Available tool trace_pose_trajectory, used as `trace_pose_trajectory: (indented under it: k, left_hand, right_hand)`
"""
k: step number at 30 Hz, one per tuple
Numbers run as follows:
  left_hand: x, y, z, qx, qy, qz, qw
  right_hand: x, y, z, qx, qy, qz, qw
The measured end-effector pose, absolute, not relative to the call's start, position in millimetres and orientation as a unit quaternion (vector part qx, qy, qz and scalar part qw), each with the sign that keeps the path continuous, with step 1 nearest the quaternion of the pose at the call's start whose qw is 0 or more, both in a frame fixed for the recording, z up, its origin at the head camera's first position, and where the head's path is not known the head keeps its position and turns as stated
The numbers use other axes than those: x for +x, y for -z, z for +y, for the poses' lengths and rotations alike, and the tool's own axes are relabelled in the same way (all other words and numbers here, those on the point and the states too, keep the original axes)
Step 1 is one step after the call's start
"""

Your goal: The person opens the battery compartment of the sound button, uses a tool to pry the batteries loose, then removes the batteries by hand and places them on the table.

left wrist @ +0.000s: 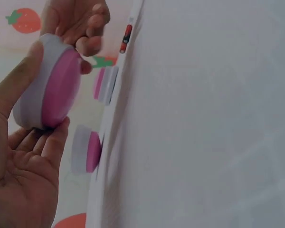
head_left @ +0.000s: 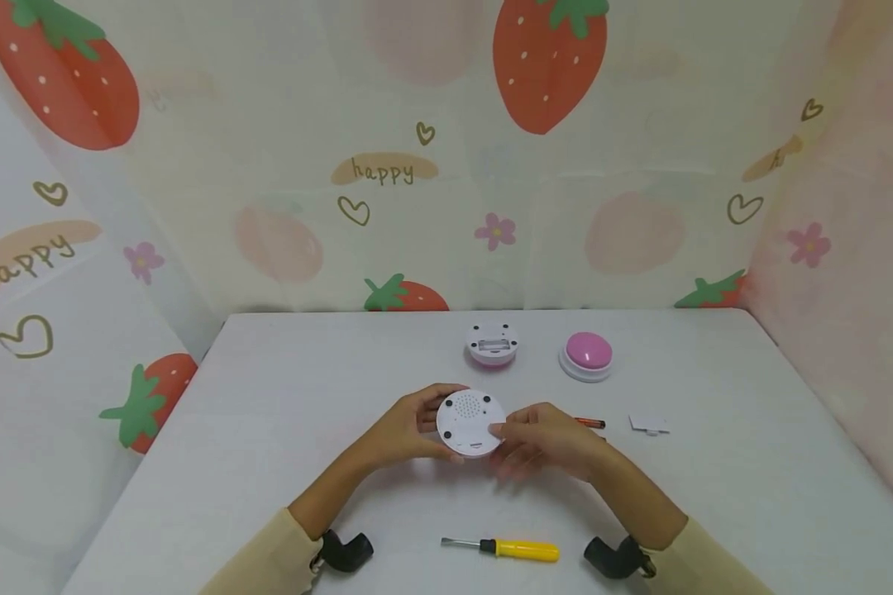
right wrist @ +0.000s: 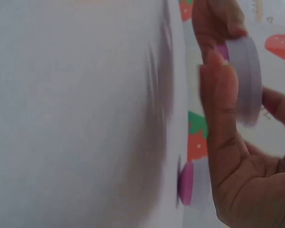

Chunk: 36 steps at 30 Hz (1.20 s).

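Observation:
My left hand (head_left: pixel 409 426) grips a round white-and-pink push button (head_left: pixel 461 426) by its rim, raised above the table. Its white underside, with speaker holes and dark feet, faces up in the head view; the pink dome (left wrist: pixel 61 90) points down toward the table in the left wrist view. From the right, my right hand (head_left: pixel 554 438) touches that underside with its thumb (head_left: pixel 500 430). The other fingers of this hand hang loosely beside the button, blurred. Beyond the hands, a second button (head_left: pixel 493 351) lies upside down with its battery slot uncovered.
A third button (head_left: pixel 588 355) stands pink side up at the back right. Red batteries (head_left: pixel 589 422) lie partly hidden behind my right hand, with a small white battery cover (head_left: pixel 649 425) farther right. In front lies a yellow-handled screwdriver (head_left: pixel 517 549).

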State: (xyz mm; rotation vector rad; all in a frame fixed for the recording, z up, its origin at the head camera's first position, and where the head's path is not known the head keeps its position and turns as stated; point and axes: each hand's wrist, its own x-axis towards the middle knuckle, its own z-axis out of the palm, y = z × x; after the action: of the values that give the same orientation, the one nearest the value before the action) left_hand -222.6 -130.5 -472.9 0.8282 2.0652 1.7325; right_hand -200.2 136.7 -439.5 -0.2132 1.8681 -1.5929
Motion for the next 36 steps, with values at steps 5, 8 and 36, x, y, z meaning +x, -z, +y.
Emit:
trace_pose_trajectory:
  k: [5, 8, 36]
  left_hand:
    - [-224.5, 476.6, -130.7, 0.308, -0.602, 0.711, 0.192]
    - [-225.4, 477.6, -129.5, 0.312, -0.597, 0.712, 0.199]
    - [-219.5, 499.2, -128.2, 0.309, -0.593, 0.691, 0.275]
  right_hand:
    - [-198.7, 434.6, 136.7, -0.125, 0.521, 0.804, 0.26]
    - [-200.0, 430.2, 136.3, -0.133, 0.5, 0.828, 0.216]
    - [-199.0, 446.7, 129.3, -0.073, 0.479, 0.842, 0.235]
